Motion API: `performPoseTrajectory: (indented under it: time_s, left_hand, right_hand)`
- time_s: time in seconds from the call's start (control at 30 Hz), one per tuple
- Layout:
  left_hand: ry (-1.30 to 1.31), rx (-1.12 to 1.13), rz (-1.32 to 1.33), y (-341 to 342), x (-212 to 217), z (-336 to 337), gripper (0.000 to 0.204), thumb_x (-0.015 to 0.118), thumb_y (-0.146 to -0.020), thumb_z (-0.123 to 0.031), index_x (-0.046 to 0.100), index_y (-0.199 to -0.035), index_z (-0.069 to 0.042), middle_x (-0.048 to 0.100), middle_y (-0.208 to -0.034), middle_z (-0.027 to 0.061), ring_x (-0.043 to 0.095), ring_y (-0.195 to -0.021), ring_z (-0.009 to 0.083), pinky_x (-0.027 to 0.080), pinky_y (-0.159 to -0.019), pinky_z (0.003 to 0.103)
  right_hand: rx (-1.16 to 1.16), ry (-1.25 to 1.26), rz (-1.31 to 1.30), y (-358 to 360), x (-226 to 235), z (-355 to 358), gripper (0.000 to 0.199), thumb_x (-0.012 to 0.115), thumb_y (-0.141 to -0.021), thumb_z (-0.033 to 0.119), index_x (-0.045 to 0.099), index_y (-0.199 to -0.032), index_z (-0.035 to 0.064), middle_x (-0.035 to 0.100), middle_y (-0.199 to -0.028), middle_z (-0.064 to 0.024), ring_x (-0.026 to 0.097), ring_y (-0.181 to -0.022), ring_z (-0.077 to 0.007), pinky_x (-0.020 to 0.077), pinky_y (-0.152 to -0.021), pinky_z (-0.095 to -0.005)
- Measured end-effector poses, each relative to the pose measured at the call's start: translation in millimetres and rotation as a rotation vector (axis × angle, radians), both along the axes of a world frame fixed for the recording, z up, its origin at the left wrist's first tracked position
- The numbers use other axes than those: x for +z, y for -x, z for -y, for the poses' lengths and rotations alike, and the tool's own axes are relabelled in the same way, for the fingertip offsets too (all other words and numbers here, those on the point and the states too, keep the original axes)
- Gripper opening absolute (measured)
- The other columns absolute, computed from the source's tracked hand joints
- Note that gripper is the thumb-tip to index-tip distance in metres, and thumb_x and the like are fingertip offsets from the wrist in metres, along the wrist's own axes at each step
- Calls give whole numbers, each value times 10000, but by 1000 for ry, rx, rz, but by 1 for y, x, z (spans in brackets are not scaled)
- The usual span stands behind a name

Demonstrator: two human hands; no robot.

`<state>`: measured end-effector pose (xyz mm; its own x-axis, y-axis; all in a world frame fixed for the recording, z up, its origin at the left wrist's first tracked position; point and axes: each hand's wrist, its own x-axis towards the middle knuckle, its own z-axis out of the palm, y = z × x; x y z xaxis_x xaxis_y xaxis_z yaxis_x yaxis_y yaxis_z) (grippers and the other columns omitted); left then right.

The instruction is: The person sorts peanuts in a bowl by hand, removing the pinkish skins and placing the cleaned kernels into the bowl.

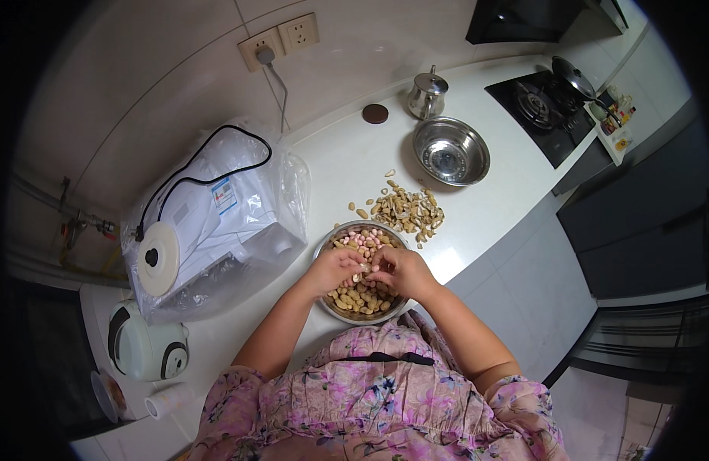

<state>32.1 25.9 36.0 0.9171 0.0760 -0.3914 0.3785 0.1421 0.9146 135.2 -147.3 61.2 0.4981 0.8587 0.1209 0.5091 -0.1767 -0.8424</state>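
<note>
A steel bowl (341, 315) stands on the counter close to my body. Unshelled peanuts (360, 300) fill its near side, and shelled pink peanut kernels (364, 240) lie toward its far side. Over the middle of the bowl, my left hand (333, 270) and my right hand (405, 272) meet with fingertips pinched. Between them is a peanut (365, 268), its pale shell partly covered by my fingers. How far the shell is split cannot be made out. Just beyond the bowl, a heap of peanut shells (410, 209) is spread on the counter.
Behind the shells sits a second steel bowl (451, 152), beside a metal pot (428, 94) and a brown round lid (375, 114). A plastic-wrapped white appliance (216, 215) with a black cord takes up the left. A rice cooker (149, 342) and gas hob (540, 107) flank the counter.
</note>
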Motion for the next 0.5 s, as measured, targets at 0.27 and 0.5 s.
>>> performPoseTrajectory:
  time_s: [0.27, 0.5]
  left_hand:
    - [53, 195, 23, 5, -19, -5, 127, 568, -837, -63, 531, -952, -23, 551, -698, 17, 522, -569, 72, 427, -498, 186]
    - [297, 219, 2, 5, -35, 16, 142, 538, -853, -46, 510, -991, -28, 578, -883, 63, 587, -792, 131, 495, -694, 234]
  right_hand:
    - [-63, -15, 31, 3, -15, 2, 341, 736, -655, 116, 597, -959, 49, 587, -806, -117, 588, -719, -245, 477, -630, -319]
    - [-84, -172, -217, 17, -47, -6, 269, 666, -711, -27, 601, -971, -1, 555, -954, -93, 582, -764, -160, 497, -701, -248]
